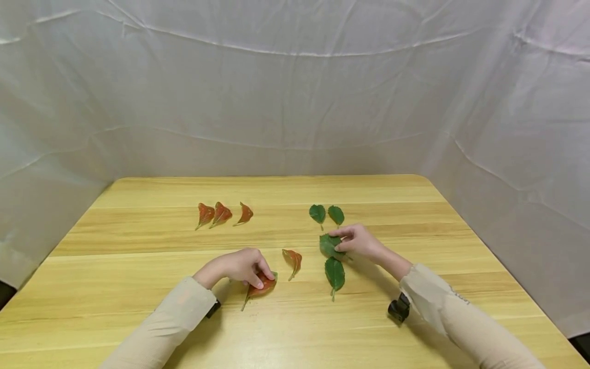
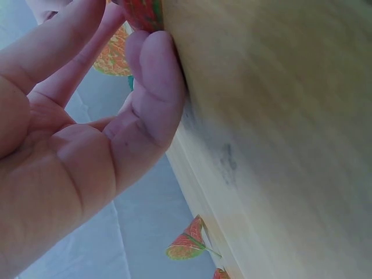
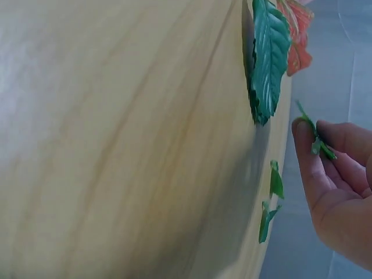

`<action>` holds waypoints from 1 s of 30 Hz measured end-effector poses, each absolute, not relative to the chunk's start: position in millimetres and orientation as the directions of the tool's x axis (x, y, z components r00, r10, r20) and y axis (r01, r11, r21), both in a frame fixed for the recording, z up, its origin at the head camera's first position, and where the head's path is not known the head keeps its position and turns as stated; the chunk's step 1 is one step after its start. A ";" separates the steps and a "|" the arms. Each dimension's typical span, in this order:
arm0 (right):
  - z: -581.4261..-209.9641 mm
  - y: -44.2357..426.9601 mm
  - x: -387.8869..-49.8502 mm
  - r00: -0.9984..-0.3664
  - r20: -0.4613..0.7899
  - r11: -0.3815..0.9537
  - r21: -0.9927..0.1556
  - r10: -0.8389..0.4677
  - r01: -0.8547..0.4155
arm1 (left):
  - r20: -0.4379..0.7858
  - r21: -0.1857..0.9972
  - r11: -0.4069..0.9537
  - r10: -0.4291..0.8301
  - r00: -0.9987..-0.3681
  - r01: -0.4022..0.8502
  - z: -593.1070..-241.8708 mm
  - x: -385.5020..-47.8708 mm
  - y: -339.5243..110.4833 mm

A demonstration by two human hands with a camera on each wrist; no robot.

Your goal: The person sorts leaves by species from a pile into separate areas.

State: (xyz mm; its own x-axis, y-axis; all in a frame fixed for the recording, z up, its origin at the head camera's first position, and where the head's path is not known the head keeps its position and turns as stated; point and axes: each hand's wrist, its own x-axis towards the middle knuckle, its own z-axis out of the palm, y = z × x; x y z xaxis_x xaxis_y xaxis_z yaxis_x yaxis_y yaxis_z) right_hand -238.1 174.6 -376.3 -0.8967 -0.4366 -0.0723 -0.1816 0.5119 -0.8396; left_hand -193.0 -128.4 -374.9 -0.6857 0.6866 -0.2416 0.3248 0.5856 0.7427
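Pinching a red leaf (image 1: 265, 288) with left fingers (image 1: 265, 269), left of a loose leaf (image 1: 294, 260) — and a green leaf (image 1: 328, 246) with right fingers (image 1: 342, 232), right of it.

The head view looked forward and down across the desk (image 1: 138, 225). Tilted wrist views faced the left fingers (image 2: 156, 67) and right fingers (image 3: 311, 165) closely. Head and right wrist views shared the green leaves (image 3: 271, 61), right of centre in both.

Smooth wood is seen on the worktop (image 1: 286, 338), wrinkles on the shiny cloth (image 1: 276, 107), bumpy lines on a green leaf (image 3: 271, 58).
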 end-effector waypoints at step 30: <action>-377.7 201.7 -270.0 -0.978 -0.061 0.456 -0.889 -0.198 -0.037 | -0.251 0.739 0.593 0.683 -0.687 0.320 -372.7 -192.0 -128.3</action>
State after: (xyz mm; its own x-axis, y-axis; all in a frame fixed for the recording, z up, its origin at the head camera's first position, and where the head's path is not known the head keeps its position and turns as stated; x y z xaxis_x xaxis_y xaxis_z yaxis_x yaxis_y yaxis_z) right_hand -270.0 201.7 -377.7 -0.9783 -0.1980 -0.0607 -0.0370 0.4556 -0.8894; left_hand -192.0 -128.3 -372.7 -0.6866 0.6825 -0.2506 0.3202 0.5933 0.7386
